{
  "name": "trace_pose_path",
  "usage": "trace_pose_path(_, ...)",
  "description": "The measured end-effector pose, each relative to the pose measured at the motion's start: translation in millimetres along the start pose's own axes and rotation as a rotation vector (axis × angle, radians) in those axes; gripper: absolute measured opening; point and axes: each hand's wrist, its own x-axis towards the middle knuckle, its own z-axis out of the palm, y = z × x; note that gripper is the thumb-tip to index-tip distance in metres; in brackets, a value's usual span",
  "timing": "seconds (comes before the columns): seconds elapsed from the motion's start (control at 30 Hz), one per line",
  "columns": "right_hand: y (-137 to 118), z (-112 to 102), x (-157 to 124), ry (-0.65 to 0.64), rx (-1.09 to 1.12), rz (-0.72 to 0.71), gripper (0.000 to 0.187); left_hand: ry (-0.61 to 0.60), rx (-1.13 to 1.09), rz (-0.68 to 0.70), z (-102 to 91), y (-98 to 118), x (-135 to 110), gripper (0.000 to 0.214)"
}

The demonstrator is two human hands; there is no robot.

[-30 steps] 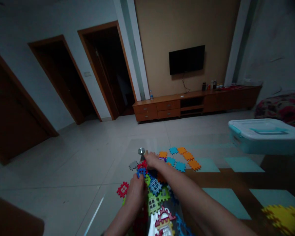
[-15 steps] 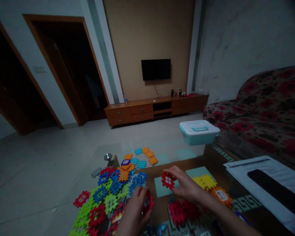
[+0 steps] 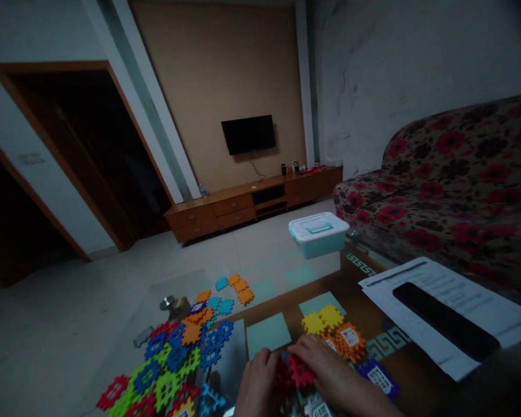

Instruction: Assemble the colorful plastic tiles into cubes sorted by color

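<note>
Head view, and it's red pieces in play, between the two hands at the near part of the desk. Right hand has fingers draped over one; left hand sits close alongside; whether either is clamped, can't tell, undersides hidden. Looks like the step is settling the reds together, and the next move calls for edges kept level. Toothed rims, vivid on the right, shadowed by the left! Beyond: an orange stack, then yellow pieces.

Tiles lie left of hands, papers right
</note>
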Motion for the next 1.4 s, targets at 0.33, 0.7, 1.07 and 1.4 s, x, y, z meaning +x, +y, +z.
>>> trace_pose_path(0.33, 7.7, 4.1, 1.4, -0.014, 0.072, -0.032, 0.050, -0.033, -0.028, -0.007, -3.8, 8.7, -5.1, 0.048)
trace_pose_path(0.7, -18.2, 41.6, 81.1, -0.016, -0.038, -0.266, 0.053, 0.274, 0.176, -0.313, -59.7, -153.7, -36.9, 0.046)
trace_pose_path(1.07, -154.8, 151.5, 286.0, -0.138, -0.363, -0.254, 0.038, 0.115, 0.228, -0.580, -72.5, -333.5, -74.8, 0.047)
trace_pose_path(1.4, -186.0, 192.8, 339.3, -0.295, -0.566, -0.153, 0.044, 0.106, 0.231, -0.573, -63.4, -345.0, -64.3, 0.049)
